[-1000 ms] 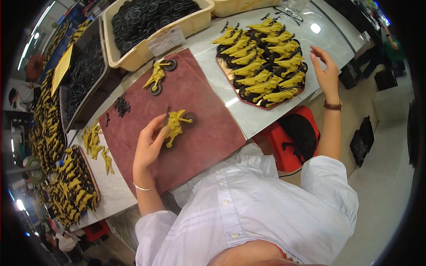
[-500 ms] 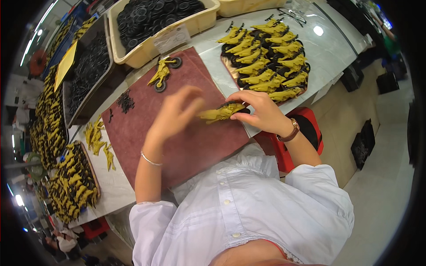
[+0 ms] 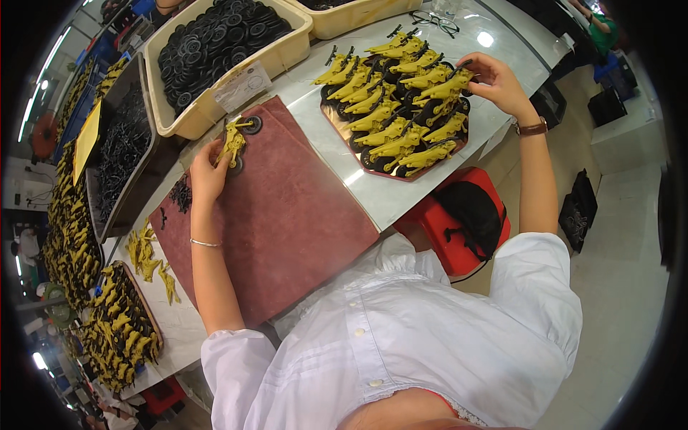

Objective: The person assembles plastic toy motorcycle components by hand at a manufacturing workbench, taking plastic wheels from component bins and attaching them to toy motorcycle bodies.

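On the far part of the dark red mat [image 3: 287, 215] lies a yellow toy motorcycle [image 3: 233, 140] with two black wheels. My left hand [image 3: 206, 175] has its fingers closed at this toy's near side, partly hiding its lower end. My right hand [image 3: 498, 84], stretched far to the right, pinches the end of another yellow toy motorcycle [image 3: 446, 89]. That one is at the right edge of a tray [image 3: 349, 147] packed with rows of similar toy motorcycles, all with black wheels and handlebars.
A cream bin [image 3: 168, 122] of black wheels stands behind the mat. Left of it is a grey bin [image 3: 154, 140] of small black parts. Loose yellow pieces [image 3: 143, 254] and another loaded tray [image 3: 122, 330] lie at left. A red stool [image 3: 494, 193] carries a black bag.
My right hand has carried the toy motorcycle from over the mat to the tray at right. My left hand has moved left to the toy lying on the mat. The view has shifted.
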Available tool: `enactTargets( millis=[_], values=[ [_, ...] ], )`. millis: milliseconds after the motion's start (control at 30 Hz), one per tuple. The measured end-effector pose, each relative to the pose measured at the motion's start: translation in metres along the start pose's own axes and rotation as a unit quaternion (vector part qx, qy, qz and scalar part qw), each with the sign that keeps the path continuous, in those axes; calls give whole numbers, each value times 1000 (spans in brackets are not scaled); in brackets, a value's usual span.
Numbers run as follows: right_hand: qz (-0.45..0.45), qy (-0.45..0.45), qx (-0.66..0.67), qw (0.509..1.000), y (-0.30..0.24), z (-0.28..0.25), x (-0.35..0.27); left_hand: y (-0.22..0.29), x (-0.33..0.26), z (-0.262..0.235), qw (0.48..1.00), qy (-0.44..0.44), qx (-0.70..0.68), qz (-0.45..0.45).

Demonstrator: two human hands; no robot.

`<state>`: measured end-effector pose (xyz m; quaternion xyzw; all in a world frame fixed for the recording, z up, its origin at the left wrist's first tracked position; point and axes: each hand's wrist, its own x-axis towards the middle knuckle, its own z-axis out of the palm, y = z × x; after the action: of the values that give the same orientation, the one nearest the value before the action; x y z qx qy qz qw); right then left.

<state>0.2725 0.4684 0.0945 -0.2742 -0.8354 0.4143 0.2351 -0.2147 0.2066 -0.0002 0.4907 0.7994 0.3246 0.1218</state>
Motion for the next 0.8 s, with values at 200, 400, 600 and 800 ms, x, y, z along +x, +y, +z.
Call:
enactTargets(
  millis=[200,400,600,800],
  values=[
    [23,-46,-110,993,21,2,10,-2,-4,3,997,-1,-77,-1],
    [26,-9,-163,986,6,12,-3,-16,-1,7,979,23,-202,15],
    [38,25,-166,985,5,12,-20,18,-7,4,979,77,-188,9],
    [34,74,-161,984,2,20,-27,72,-7,20,956,114,-255,91]
  ],
)
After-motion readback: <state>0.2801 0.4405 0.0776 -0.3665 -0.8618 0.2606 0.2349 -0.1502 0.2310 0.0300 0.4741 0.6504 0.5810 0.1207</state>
